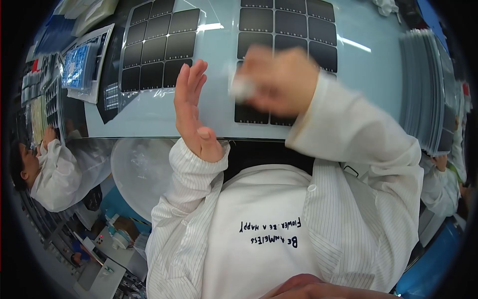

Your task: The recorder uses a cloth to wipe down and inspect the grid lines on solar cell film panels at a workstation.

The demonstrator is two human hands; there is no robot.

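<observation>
Over the front part of the pale table point(214, 60), my left hand point(191, 107) is raised with its fingers stretched and nothing in it. My right hand point(286, 82) is smeared by motion; its fingers are closed around a small white wad point(242, 88), whose material I cannot make out. It is above a clear sheet of dark rounded panels point(290, 24) laid out in rows, hiding part of it. A second sheet of similar dark panels point(153, 48) lies to the left, beyond my left hand.
Blue-and-white packets point(79, 67) lie on white-edged sheets at the left. A thick stack of clear-edged sheets point(423, 89) stands at the right. Below the table edge on the left is a round translucent tub point(142, 169). Co-workers in white point(62, 174) sit at both sides.
</observation>
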